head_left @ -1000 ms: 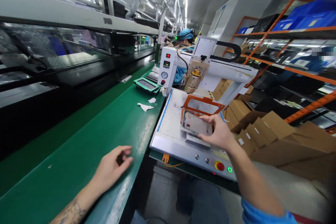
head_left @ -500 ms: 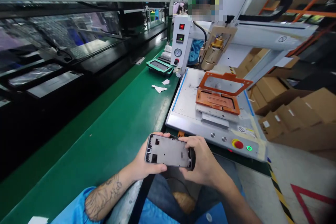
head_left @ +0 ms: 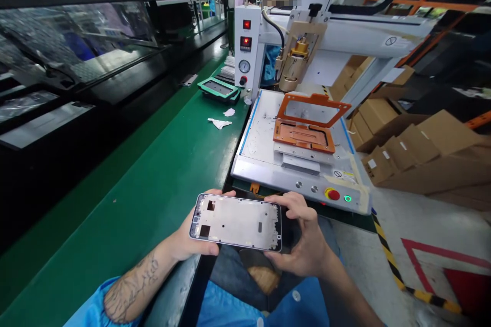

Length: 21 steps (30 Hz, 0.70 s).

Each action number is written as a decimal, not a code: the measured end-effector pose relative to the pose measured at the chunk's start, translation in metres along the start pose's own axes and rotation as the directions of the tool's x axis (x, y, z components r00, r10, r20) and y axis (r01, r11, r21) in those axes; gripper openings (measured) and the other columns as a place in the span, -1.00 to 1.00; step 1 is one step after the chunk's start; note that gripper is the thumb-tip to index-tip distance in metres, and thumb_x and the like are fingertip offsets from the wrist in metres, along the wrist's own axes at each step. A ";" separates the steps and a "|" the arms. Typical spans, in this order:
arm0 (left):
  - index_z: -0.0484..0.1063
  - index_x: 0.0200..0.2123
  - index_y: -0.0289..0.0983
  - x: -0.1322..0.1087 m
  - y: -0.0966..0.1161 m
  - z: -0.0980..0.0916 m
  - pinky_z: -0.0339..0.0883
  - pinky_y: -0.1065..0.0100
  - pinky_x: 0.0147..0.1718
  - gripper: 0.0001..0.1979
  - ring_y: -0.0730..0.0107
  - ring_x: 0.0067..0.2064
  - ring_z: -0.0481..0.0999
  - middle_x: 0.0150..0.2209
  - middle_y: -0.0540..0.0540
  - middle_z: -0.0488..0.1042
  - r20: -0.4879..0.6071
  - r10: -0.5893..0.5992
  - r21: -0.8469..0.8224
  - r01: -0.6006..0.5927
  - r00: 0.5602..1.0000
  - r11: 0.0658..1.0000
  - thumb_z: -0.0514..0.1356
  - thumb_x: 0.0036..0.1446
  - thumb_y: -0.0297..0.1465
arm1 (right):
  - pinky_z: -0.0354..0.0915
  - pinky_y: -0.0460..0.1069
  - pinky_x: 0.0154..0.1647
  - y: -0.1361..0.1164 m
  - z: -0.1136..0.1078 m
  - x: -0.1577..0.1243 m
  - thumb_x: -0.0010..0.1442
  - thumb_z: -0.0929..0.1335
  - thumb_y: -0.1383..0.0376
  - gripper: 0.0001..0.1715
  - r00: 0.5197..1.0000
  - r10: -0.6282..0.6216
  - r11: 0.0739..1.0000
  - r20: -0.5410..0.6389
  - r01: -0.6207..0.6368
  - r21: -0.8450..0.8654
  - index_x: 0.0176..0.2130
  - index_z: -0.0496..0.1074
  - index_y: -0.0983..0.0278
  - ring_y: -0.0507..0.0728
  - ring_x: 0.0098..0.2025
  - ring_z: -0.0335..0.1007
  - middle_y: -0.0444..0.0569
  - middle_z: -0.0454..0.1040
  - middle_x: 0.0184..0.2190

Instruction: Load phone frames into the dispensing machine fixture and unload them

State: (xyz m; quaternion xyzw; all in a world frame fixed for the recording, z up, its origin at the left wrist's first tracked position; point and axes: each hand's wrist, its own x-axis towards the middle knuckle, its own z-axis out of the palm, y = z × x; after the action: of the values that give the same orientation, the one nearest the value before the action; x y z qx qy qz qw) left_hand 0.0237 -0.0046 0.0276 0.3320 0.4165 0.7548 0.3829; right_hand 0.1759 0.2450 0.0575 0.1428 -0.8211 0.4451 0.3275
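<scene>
A phone frame (head_left: 238, 222), a flat silver-grey metal plate with dark edges and small cut-outs, is held level above my lap. My left hand (head_left: 194, 242) grips its left end, thumb along the near edge and fingers behind the far edge. My right hand (head_left: 307, 235) holds the right end, with fingertips at the far corner and thumb at the near corner. Beyond them, an orange fixture (head_left: 305, 135) with its framed lid (head_left: 312, 110) raised sits on the bed of a white benchtop machine (head_left: 264, 163).
A green bench (head_left: 153, 179) runs along the left, with white scraps (head_left: 220, 123) and a green-rimmed tray (head_left: 218, 89) on it. A red emergency button (head_left: 333, 193) is on the machine's front. Cardboard boxes (head_left: 414, 148) stand at right. Part of a person shows behind the machine.
The phone frame has turned slightly and its face looks brighter; both hands stay on it. My view has shifted, so the machine appears further left. The machine's display digits went from green to red.
</scene>
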 end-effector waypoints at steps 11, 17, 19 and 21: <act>0.21 0.37 0.05 0.003 0.003 0.005 0.32 0.11 0.30 -0.04 0.07 0.39 0.31 0.44 -0.23 0.22 0.031 0.031 -0.022 -0.031 0.999 0.999 0.57 -0.02 -0.38 | 0.21 0.38 0.13 0.000 0.001 -0.001 0.06 0.55 0.28 -0.20 1.000 -0.010 1.000 -0.015 0.010 0.014 0.11 0.09 0.14 0.38 0.13 0.36 0.16 0.41 0.18; 0.20 0.38 0.03 0.003 0.004 0.004 0.30 0.06 0.30 -0.03 0.03 0.38 0.32 0.43 -0.25 0.23 0.032 0.036 0.020 -0.037 0.999 0.999 0.57 -0.03 -0.39 | 0.21 0.39 0.14 0.000 0.000 0.000 0.07 0.55 0.29 -0.20 1.000 -0.026 1.000 -0.010 0.026 0.012 0.12 0.09 0.14 0.39 0.14 0.36 0.17 0.41 0.18; 0.19 0.38 0.03 0.003 0.004 0.005 0.28 0.00 0.31 -0.02 -0.01 0.38 0.32 0.42 -0.27 0.24 0.021 0.043 0.046 -0.043 0.999 0.998 0.58 -0.05 -0.39 | 0.20 0.41 0.16 0.001 -0.001 -0.001 0.07 0.55 0.30 -0.20 1.000 -0.026 0.999 -0.001 0.026 0.021 0.12 0.08 0.14 0.40 0.16 0.35 0.18 0.40 0.18; 0.20 0.37 0.03 0.004 0.004 0.007 0.27 -0.06 0.31 -0.01 -0.04 0.37 0.34 0.41 -0.28 0.26 0.016 0.058 0.061 -0.059 0.998 0.996 0.58 -0.06 -0.38 | 0.18 0.44 0.19 0.003 -0.002 -0.004 0.08 0.53 0.34 -0.21 1.000 -0.016 1.000 0.010 0.015 0.027 0.12 0.08 0.14 0.41 0.18 0.33 0.18 0.39 0.19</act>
State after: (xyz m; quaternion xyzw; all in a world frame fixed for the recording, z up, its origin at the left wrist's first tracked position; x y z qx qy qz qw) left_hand 0.0258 -0.0003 0.0350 0.3611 0.4268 0.7501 0.3532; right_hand 0.1783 0.2483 0.0542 0.1558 -0.8154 0.4530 0.3249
